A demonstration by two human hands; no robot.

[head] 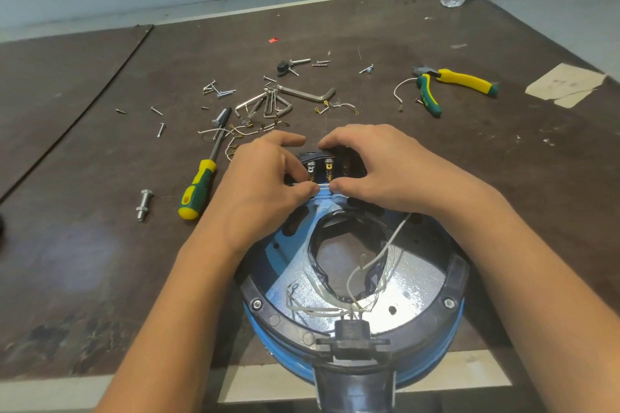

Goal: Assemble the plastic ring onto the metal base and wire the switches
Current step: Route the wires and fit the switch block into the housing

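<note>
Here, at the middle of the frame, you are wiring the switches. Your left hand is pinching a short white wire between curled thumb and forefinger. Your right hand is curling its fingers over the top of the switch block, and its thumb is pressing at the wire's other end. The block is sitting at the far edge of the black plastic ring. The ring is lying on the shiny metal base in the lower centre, at the near edge of the counter.

The wire is looking thin and limp, so it is likely bending wherever you are not holding it; gripping close to its crimped end should be giving you the most control. The brass tabs are looking small and probably easy to bend, so a straight push is seeming wiser than a twist. The base is appearing heavy enough to be staying put. A screwdriver is lying at centre left, and pliers at upper right.
</note>
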